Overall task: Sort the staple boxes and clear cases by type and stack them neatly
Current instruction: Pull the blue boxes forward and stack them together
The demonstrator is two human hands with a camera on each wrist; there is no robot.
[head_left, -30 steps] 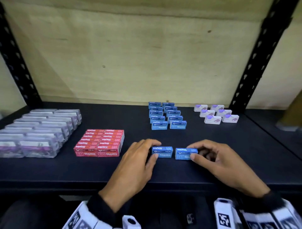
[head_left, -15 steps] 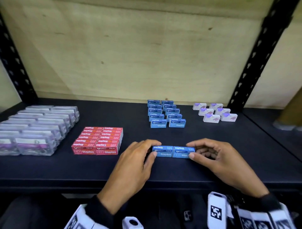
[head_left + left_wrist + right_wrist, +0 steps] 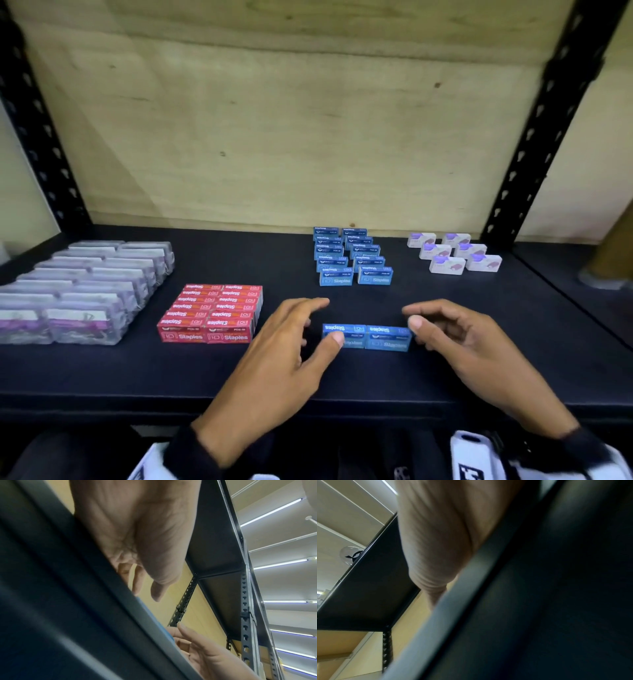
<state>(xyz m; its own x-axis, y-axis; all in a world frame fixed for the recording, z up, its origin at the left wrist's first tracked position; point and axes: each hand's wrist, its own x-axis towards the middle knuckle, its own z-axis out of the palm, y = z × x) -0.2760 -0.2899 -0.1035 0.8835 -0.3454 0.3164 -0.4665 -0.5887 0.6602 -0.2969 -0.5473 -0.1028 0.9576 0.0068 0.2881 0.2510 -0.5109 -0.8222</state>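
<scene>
Two blue staple boxes, the left one [image 3: 352,331] and the right one [image 3: 388,337], lie end to end near the front of the black shelf [image 3: 342,383]. My left hand [image 3: 327,318] has its thumb against the left box's front, with its fingers lifted and spread clear of it. At the right box's outer end my right hand [image 3: 411,316] touches with its thumb, fingers loosely bent above. The left wrist view shows a sliver of blue box [image 3: 154,618] between my left hand [image 3: 145,592] and my right hand [image 3: 188,642]. In the right wrist view the shelf edge hides the fingers.
Further back stand two rows of blue staple boxes [image 3: 352,257]. Red staple boxes [image 3: 212,311] form a block to the left. Clear cases [image 3: 78,287] fill the far left, and white-and-purple boxes [image 3: 452,253] sit at the back right. Black slotted uprights [image 3: 534,144] frame the wooden back panel.
The two blue boxes were pushed together until they touch end to end. My left fingers then lifted off the left box, and my right fingers eased back from the right one.
</scene>
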